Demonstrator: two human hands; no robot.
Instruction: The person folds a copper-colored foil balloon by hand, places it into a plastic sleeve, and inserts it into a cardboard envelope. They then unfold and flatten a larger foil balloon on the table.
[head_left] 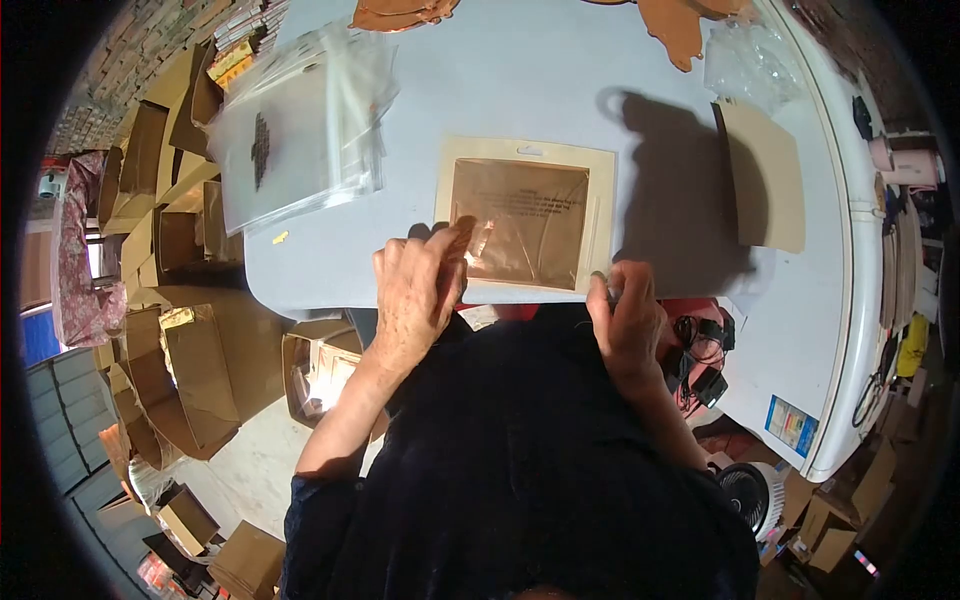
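Note:
In front of me on the table lies a flat package (515,215), a cream card frame with a hang hole at its top. Inside the frame is a copper-brown panel under clear plastic with small dark print. My left hand (415,285) is closed at the package's lower left edge, its fingers curled over the border. At the lower right corner, my right hand (628,315) is closed with thumb and finger together on the edge. The exact grip of the fingertips is partly hidden.
A stack of clear plastic bags (305,130) lies at the table's left. Copper-coloured pieces (405,12) sit at the far edge. A cream card (765,175) and crumpled plastic (750,65) are on the right. Cardboard boxes (215,370) stand left below, a fan (748,498) at lower right.

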